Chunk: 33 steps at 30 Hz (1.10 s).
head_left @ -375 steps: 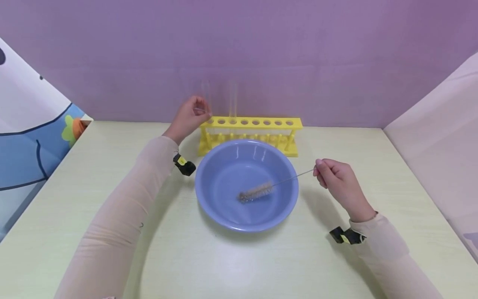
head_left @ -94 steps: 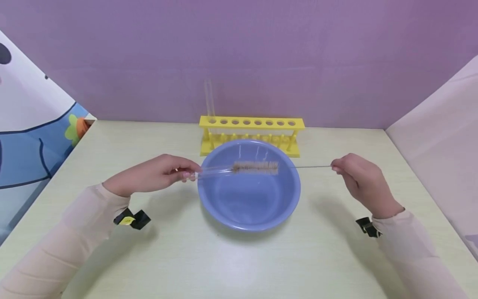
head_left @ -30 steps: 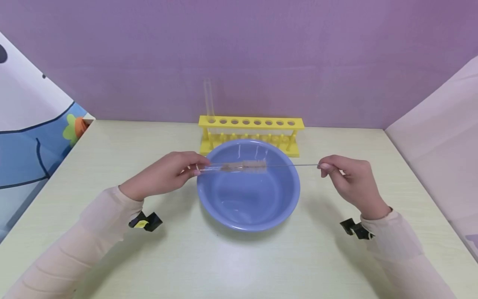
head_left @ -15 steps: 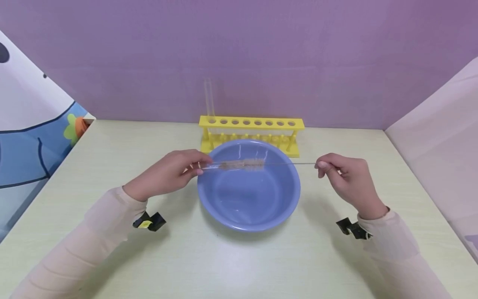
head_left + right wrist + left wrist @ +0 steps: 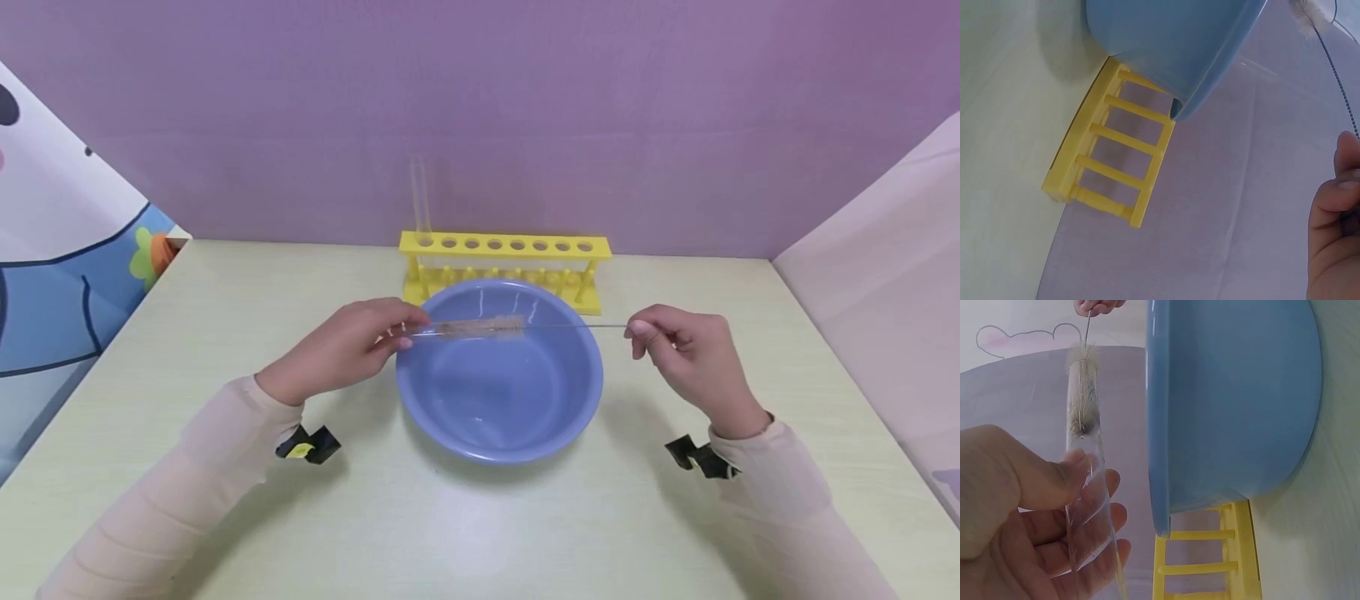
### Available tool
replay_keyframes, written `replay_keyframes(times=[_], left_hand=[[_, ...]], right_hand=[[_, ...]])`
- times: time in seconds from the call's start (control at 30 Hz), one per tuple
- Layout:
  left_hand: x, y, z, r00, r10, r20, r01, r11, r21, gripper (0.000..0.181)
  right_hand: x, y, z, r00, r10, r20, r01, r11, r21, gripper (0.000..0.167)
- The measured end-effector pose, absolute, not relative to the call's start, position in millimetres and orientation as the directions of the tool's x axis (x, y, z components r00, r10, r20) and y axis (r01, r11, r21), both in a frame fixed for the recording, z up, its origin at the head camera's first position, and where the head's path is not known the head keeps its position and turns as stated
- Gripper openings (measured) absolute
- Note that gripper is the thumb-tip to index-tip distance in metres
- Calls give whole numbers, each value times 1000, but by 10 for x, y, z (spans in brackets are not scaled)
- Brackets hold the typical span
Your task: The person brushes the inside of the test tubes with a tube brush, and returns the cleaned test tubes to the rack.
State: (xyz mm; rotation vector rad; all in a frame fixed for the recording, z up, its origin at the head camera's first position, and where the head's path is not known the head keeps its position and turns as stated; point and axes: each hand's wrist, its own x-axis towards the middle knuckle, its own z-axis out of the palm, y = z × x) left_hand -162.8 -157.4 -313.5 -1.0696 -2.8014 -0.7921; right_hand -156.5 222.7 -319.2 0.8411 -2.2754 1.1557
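Note:
Above the blue basin point(image 5: 422, 408), my left hand point(image 5: 345, 346) holds a clear glass test tube point(image 5: 429, 331) level, its mouth facing right. Thumb and fingers pinch the tube in the left wrist view. A bristle test tube brush point(image 5: 510, 326) is partly inside it, with a tuft of bristles point(image 5: 1085, 353) still sticking out at the mouth. My right hand point(image 5: 693, 358) pinches the end of the brush's thin twisted-wire handle point(image 5: 1334, 72) right of the basin. The fingers hide part of the tube's closed end in the head view.
Behind the basin stands a yellow test tube rack point(image 5: 551, 250) with a row of holes. One clear test tube point(image 5: 420, 196) stands upright in its leftmost hole. A purple backdrop point(image 5: 675, 150) rises behind the pale table point(image 5: 480, 533).
Earlier the brush lay in the basin, and another tube stood in the rack. Since then the brush has entered the tube. Over the last second my hands drew closer together, pushing it deeper.

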Motion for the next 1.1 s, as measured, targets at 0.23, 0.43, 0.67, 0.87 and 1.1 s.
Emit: replay_keyframes(times=[0.23,0.43,0.67,0.87,1.1], left_hand=[[-1613,-1547,-3126,-767,605,213,628,638,447,27],[-1612,-1542,-3140,-762,606,228,636,637,435,27],[-1591,-1517,-3135,-751,605,264,655,636,408,27],[-1585,-1510,-3158,-734,608,303,678,621,394,28],[-1595,-1492,-3188,-715,606,349,699,621,356,29]], right_hand=[[-1547,2200,-3184,-757,-300,581,-649,447,-615,24],[-1522,2172,-3179,-791,-293,537,-610,447,-654,22],[-1503,2138,-3144,-816,-286,502,-577,450,-681,21],[-1490,2118,-3118,-856,-282,434,-517,446,-730,20],[-1491,2109,-3084,-880,-303,366,-467,406,-786,21]])
